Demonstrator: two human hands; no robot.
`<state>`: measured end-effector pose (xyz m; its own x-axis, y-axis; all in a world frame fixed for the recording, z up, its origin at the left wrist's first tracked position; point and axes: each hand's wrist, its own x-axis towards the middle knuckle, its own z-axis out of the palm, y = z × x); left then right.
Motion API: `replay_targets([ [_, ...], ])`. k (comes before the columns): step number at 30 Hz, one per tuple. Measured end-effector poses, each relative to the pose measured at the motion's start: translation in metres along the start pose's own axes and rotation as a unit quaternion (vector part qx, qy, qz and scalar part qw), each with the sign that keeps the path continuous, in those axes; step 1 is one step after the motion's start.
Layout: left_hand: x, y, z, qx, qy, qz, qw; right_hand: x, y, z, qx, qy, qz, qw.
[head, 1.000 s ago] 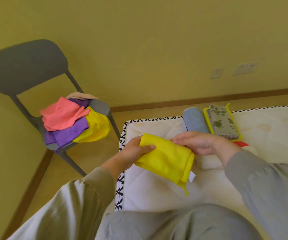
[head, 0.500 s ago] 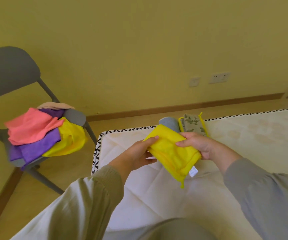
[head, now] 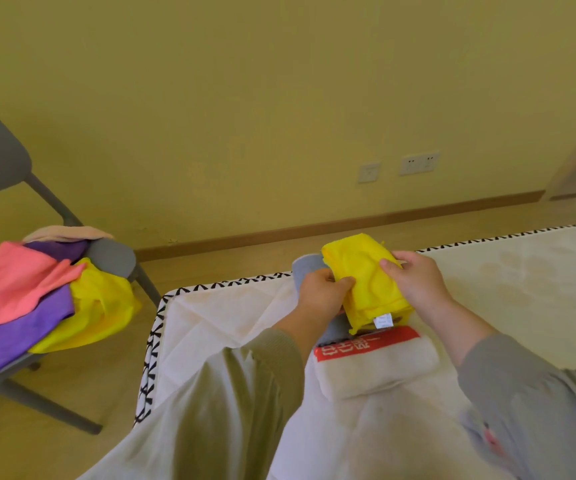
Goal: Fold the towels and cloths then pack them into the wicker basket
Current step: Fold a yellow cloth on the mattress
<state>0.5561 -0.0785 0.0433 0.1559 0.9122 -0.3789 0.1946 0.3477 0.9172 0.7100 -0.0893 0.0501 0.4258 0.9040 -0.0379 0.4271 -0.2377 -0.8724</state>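
Two sleeves fill the bottom of the view, the left sleeve [head: 245,393] pale olive and the right sleeve [head: 522,393] grey, both reaching forward over a white mattress [head: 227,313] edged with a black-and-white trim. Between the forearms a folded cream towel [head: 376,372] lies on the mattress, a red band [head: 366,342] with white characters along its far edge.

Just beyond it, both hands are clamped on the folded yellow cloth [head: 366,282], which they hold up between them. The left hand [head: 321,292] pinches its left edge between thumb and curled fingers. The right hand [head: 414,278] grips the right side with the thumb on top. A small white label [head: 382,321] hangs at the cloth's near end. A rolled grey towel [head: 305,268] lies on the mattress behind the left hand, partly hidden by it; whether the yellow cloth touches it cannot be told.

To the left, well apart from the mattress, a grey chair [head: 113,258] stands on the wooden floor [head: 113,382] with a heap on its seat. In the heap, a pink cloth [head: 12,282] lies on top of a purple cloth [head: 19,330]. A loose yellow cloth [head: 99,303] spills over the seat's right edge, and a beige cloth [head: 71,233] lies at the back.

Farthest off, a yellow wall [head: 279,98] carries two sockets [head: 419,163] above a brown skirting board [head: 314,230].
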Motion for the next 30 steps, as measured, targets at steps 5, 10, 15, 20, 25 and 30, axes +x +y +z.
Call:
replay_targets([
  [5,0.024,0.016,0.011,0.081,0.029,0.06,0.994,0.004,0.008,0.008,-0.023,0.147,-0.012,0.989],
  [10,0.032,0.002,0.016,0.152,0.015,0.054,0.987,0.013,0.027,0.019,-0.099,0.091,0.014,0.991],
  [15,0.029,-0.019,0.015,0.19,0.022,0.082,0.978,0.011,0.039,0.026,-0.272,0.067,-0.007,0.96],
  [20,0.029,-0.033,-0.006,0.379,0.103,0.265,0.881,0.016,0.03,0.037,-0.364,0.063,-0.221,0.903],
  [25,0.032,-0.058,-0.017,0.537,0.018,0.188,0.822,0.026,0.052,0.05,-0.432,-0.117,-0.151,0.882],
  [30,0.037,-0.064,-0.018,0.521,-0.003,0.175,0.835,0.023,0.059,0.059,-0.447,-0.104,-0.161,0.874],
])
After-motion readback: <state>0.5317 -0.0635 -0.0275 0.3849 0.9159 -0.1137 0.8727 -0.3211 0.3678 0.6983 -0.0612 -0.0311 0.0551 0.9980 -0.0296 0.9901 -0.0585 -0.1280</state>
